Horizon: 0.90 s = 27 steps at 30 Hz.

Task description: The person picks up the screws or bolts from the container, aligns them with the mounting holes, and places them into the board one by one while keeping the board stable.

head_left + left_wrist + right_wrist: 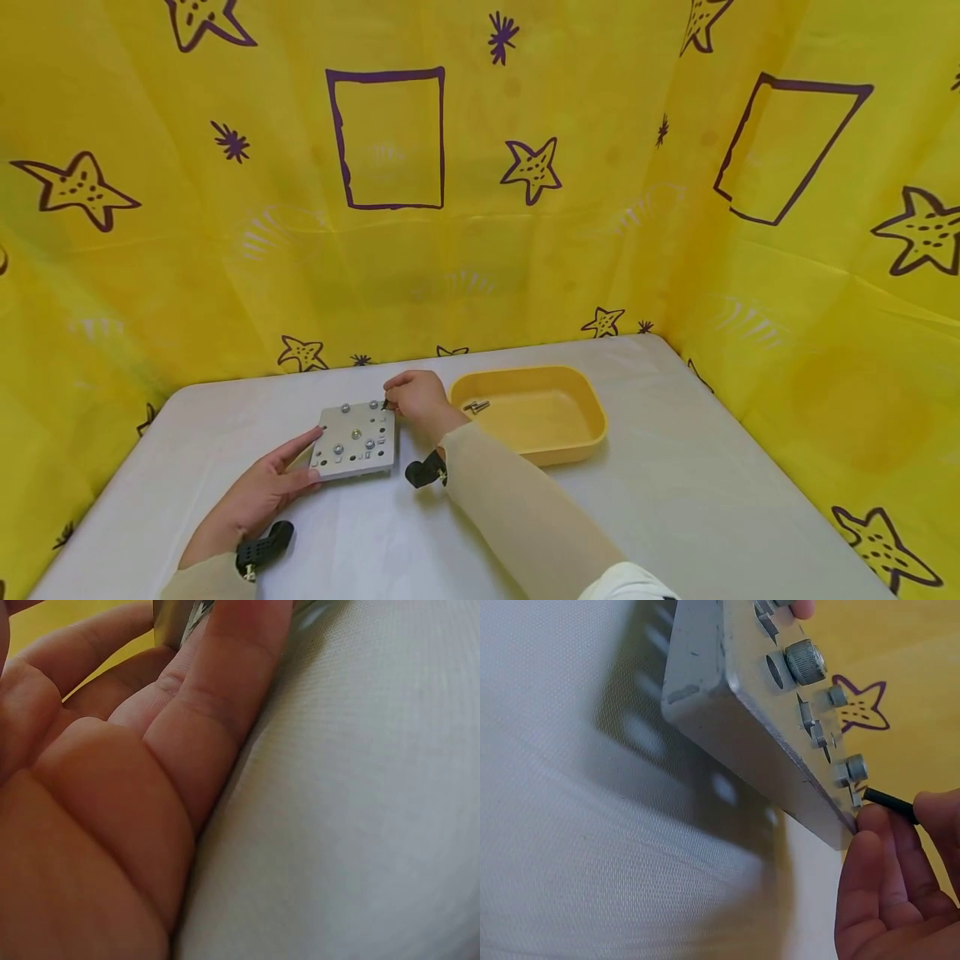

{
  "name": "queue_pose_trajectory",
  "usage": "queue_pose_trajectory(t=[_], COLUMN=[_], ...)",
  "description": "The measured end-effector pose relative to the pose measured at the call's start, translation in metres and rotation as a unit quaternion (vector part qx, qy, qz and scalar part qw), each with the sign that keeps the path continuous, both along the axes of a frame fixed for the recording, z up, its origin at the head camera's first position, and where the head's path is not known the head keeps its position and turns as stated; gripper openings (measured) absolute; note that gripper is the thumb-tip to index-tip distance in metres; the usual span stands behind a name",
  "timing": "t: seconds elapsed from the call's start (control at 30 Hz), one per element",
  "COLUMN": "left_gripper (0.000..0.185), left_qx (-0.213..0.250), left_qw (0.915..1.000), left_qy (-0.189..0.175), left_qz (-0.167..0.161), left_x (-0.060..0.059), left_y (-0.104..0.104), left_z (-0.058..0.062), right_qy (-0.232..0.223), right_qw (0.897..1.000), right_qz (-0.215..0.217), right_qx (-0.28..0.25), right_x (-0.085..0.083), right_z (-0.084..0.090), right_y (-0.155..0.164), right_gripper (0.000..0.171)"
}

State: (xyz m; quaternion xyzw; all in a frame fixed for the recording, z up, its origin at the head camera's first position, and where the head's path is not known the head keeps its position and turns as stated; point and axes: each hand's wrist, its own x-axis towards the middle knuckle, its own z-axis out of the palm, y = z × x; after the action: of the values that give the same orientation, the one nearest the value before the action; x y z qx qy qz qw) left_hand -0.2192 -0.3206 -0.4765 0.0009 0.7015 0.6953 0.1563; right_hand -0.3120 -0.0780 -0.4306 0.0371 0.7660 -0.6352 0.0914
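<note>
A flat grey metal plate (339, 423) with several holes lies over the left part of the table. Several socket head screws (806, 663) stand up from its top face, and a brass-coloured one (356, 434) sits near the middle. My left hand (258, 487) grips the plate by its left edge, thumb at the front corner. At the far right corner my right hand (420, 396) pinches a short black rod (889, 805) between thumb and fingers. The rod's tip is close over the plate's face, beside a screw. In the left wrist view the palm hides most of the plate.
A yellow tray (551, 456) stands right of the plate, partly behind the right forearm, with a few small screws (480, 407) at its left end. The white table (720, 500) meets yellow patterned curtains (465, 292) at the back and sides.
</note>
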Motion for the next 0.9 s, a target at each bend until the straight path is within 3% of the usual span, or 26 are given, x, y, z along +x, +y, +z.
queue_pose_trajectory(t=[0.5, 0.77, 0.9], left_gripper=[0.08, 0.079, 0.08], left_qx=[-0.002, -0.005, 0.0], left_qw=[1.0, 1.0, 1.0], left_qy=[0.003, 0.001, 0.001], left_qz=[0.0, 0.001, 0.001], left_x=[0.001, 0.001, 0.001], left_y=[0.001, 0.001, 0.001], left_z=[0.001, 0.002, 0.002], right_qy=[0.022, 0.029, 0.013], right_qw=[0.996, 0.995, 0.997], right_qz=[0.051, 0.061, 0.058], right_qx=[0.068, 0.078, 0.046], right_x=[0.0, -0.001, -0.002], right_z=[0.001, 0.002, 0.007], right_y=[0.005, 0.006, 0.013], right_gripper=[0.012, 0.013, 0.012])
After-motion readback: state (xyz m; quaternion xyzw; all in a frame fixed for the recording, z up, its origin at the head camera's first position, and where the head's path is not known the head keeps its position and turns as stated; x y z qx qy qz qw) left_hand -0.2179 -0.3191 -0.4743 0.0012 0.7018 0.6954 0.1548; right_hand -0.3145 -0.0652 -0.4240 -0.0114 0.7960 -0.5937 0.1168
